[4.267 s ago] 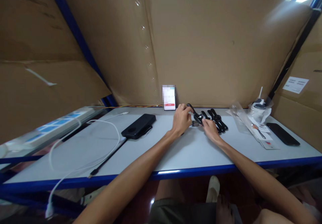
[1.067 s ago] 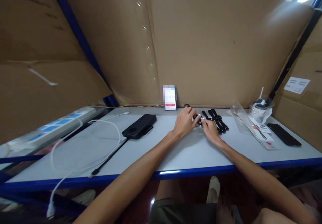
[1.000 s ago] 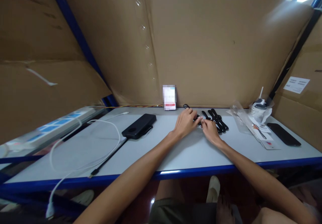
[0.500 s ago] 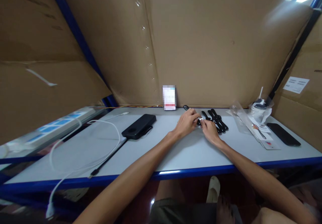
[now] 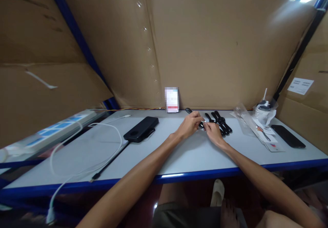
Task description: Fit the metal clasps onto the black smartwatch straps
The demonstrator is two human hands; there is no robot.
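Both my hands meet near the back middle of the grey table (image 5: 179,159). My left hand (image 5: 189,126) is curled round a black watch (image 5: 194,117), whose strap end sticks out toward the back wall. Fingertip to fingertip with it, my right hand (image 5: 213,133) pinches the same watch at a small bright part. Just right of my hands, several more black watches (image 5: 220,122) lie side by side on the table.
A black power bank (image 5: 141,128) with a black cable lies left of centre, beside a looping white cable (image 5: 102,142). A small card (image 5: 172,99) leans on the cardboard wall. At right are clear plastic bags (image 5: 249,122), leaflets and a black phone (image 5: 288,136).
My left hand has shifted from the strap end toward the watch's middle and closed against my right fingertips. The strap end now lies lower. The view has hardly moved.
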